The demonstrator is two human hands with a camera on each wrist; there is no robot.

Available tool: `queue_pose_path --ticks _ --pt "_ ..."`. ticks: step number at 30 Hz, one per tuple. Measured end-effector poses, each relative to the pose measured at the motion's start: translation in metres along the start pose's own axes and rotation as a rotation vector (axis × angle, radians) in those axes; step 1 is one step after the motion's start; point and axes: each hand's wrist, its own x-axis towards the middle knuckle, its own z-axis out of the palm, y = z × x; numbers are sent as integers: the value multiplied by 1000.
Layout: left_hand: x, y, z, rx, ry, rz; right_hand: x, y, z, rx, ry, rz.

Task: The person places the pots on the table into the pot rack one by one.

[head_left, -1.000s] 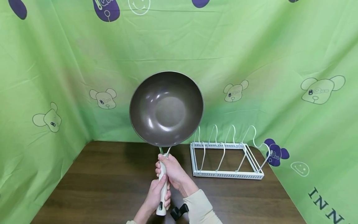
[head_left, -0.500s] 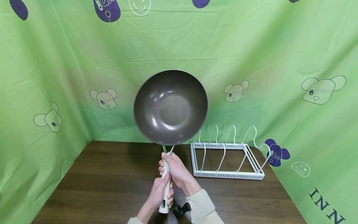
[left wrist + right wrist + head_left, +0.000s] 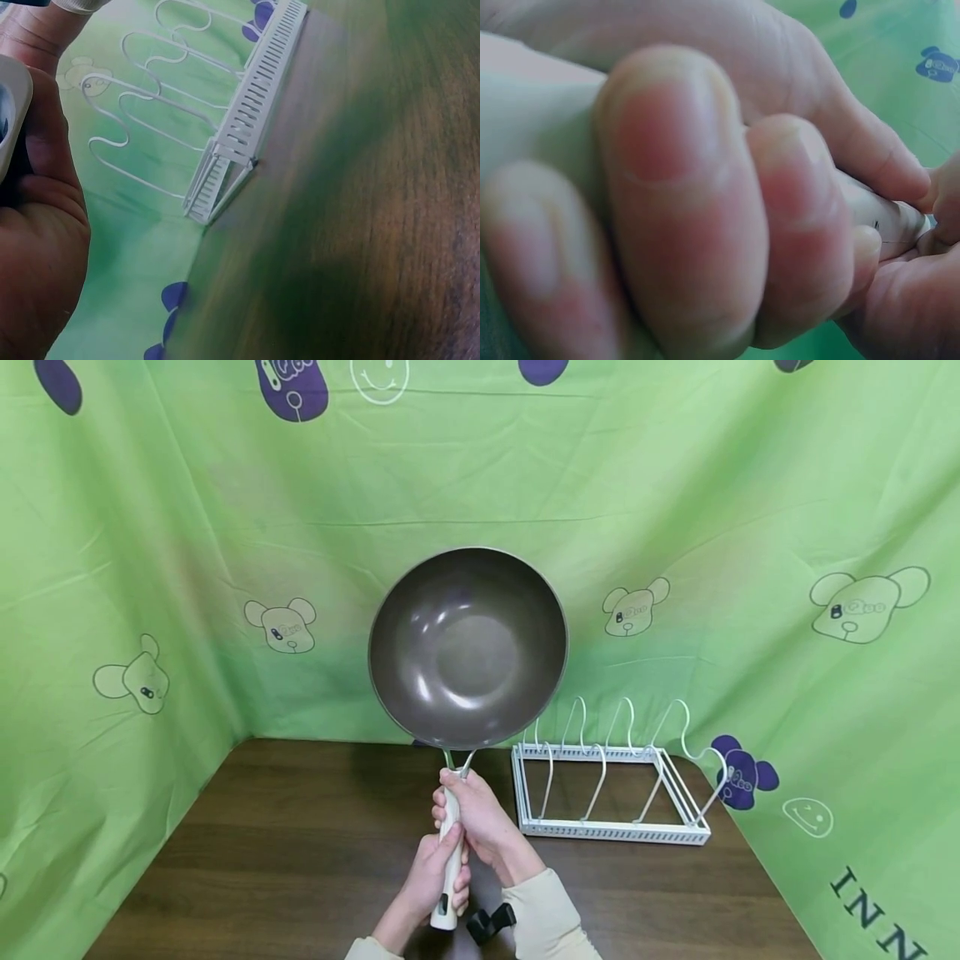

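A deep dark-brown wok (image 3: 476, 652) is held up in front of me, its bowl's inside facing me and its pale handle (image 3: 444, 906) pointing down. My left hand (image 3: 431, 877) grips the lower handle, thumb along it. Above it, my right hand (image 3: 483, 818) grips the handle close to the metal fork under the bowl. In the right wrist view, the left hand's curled fingers (image 3: 682, 217) fill the foreground, with part of the right hand (image 3: 922, 300) at the right edge. The left wrist view catches the handle's end (image 3: 15, 112) beside the left hand (image 3: 45, 255).
To the right of the wok, a white wire rack (image 3: 615, 831) with upright curved dividers stands on the brown wooden table (image 3: 262, 852). Green printed cloth (image 3: 187, 552) hangs behind and at both sides. A black device (image 3: 491, 924) is strapped at the right wrist.
The wok and both hands have drifted a little to the right, and the wok's rim now comes nearer the rack. Both hands keep their grip on the handle.
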Motion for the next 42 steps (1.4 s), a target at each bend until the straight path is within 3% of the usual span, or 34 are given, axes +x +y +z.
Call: queue_pose_path --ticks 42 --pt "19 -4 4 19 -80 6 0 -4 -13 -33 97 -42"
